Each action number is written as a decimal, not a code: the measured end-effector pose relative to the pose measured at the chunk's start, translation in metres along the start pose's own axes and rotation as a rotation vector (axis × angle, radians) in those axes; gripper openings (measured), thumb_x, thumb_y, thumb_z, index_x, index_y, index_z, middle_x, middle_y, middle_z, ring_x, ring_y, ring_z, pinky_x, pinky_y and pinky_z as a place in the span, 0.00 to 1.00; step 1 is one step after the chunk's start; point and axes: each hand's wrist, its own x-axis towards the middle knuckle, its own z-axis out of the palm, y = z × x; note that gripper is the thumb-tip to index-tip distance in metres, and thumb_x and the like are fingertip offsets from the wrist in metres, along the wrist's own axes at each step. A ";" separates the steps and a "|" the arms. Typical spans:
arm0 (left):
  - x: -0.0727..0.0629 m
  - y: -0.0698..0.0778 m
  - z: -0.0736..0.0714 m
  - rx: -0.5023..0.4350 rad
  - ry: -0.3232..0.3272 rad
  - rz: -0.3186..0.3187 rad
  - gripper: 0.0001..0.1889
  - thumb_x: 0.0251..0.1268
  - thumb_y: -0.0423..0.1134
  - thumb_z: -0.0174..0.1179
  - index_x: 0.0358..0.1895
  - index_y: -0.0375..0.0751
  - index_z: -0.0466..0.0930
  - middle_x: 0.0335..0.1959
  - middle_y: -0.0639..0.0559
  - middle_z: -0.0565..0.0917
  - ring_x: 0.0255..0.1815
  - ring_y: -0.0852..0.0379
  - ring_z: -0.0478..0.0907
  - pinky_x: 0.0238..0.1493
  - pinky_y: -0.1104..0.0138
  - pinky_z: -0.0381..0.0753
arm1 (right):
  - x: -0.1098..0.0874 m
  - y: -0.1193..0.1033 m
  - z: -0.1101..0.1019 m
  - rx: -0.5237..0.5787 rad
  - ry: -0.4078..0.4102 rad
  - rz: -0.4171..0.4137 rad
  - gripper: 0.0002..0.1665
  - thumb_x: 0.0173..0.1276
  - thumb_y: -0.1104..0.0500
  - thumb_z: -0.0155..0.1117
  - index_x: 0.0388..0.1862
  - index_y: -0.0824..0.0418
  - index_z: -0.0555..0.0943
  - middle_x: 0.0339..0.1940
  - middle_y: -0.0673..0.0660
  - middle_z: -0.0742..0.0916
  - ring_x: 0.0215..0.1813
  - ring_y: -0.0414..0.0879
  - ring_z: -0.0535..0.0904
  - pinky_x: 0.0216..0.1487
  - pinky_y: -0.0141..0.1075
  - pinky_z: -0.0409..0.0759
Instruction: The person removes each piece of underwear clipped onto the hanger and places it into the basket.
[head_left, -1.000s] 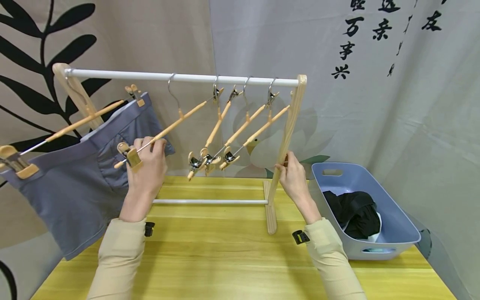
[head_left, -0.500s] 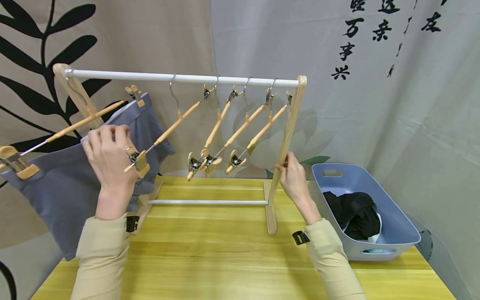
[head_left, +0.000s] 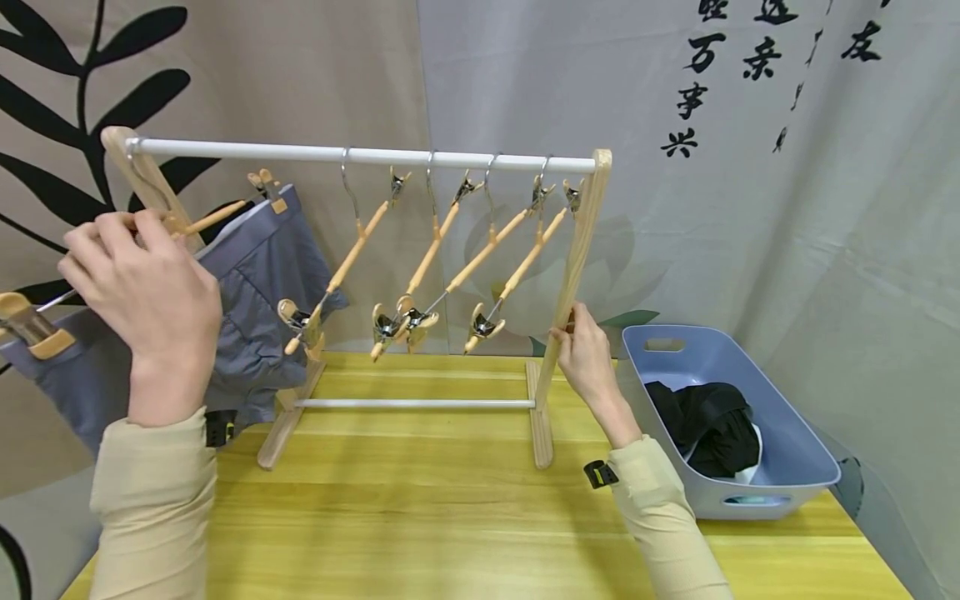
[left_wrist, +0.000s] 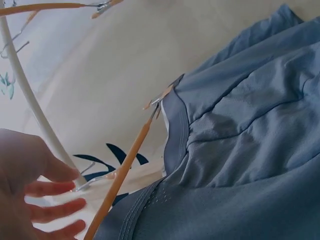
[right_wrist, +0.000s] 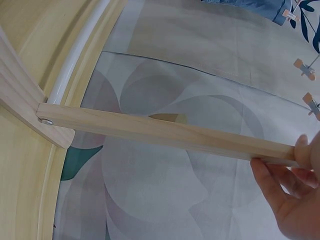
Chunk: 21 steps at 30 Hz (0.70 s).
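Grey-blue shorts (head_left: 258,292) hang by their waistband from a wooden clip hanger (head_left: 219,217) at the left end of the drying rack (head_left: 285,151). My left hand (head_left: 146,292) is raised in front of that hanger and covers part of it. In the left wrist view its fingers (left_wrist: 55,212) are loosely bent and apart, right by the hanger's metal hook, with nothing between them. My right hand (head_left: 585,354) pinches the rack's right wooden upright (head_left: 583,242) between thumb and fingers. The right wrist view shows the same upright (right_wrist: 165,132) in the fingertips.
Several bare clip hangers (head_left: 352,258) hang along the rack's bar to the right of the shorts. A blue basket (head_left: 795,417) with black clothing (head_left: 712,433) and something white stands at the right of the wooden table (head_left: 420,517). A printed curtain (head_left: 525,75) is behind.
My left hand has moved left and up, away from the nearest bare hanger to the hanger with the shorts. That bare hanger has swung round. The right hand stays on the upright.
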 end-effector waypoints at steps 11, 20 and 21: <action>0.005 -0.006 -0.003 0.146 -0.237 -0.169 0.24 0.62 0.29 0.38 0.60 0.21 0.64 0.61 0.23 0.66 0.67 0.27 0.55 0.67 0.37 0.48 | 0.000 -0.001 0.001 -0.008 0.001 -0.001 0.17 0.65 0.68 0.60 0.50 0.73 0.70 0.37 0.68 0.82 0.42 0.62 0.84 0.37 0.50 0.84; 0.010 -0.006 -0.005 0.208 -0.353 -0.226 0.26 0.60 0.28 0.43 0.63 0.20 0.61 0.63 0.23 0.64 0.69 0.28 0.52 0.69 0.37 0.45 | 0.000 -0.001 0.001 -0.003 -0.001 0.008 0.16 0.65 0.68 0.60 0.50 0.73 0.70 0.37 0.68 0.82 0.42 0.62 0.84 0.37 0.49 0.84; 0.011 -0.006 -0.005 0.218 -0.364 -0.230 0.26 0.60 0.28 0.43 0.63 0.20 0.61 0.63 0.23 0.63 0.69 0.28 0.51 0.69 0.37 0.45 | 0.000 -0.001 0.001 -0.003 -0.003 0.008 0.16 0.66 0.68 0.59 0.50 0.73 0.70 0.37 0.68 0.82 0.42 0.62 0.84 0.37 0.49 0.84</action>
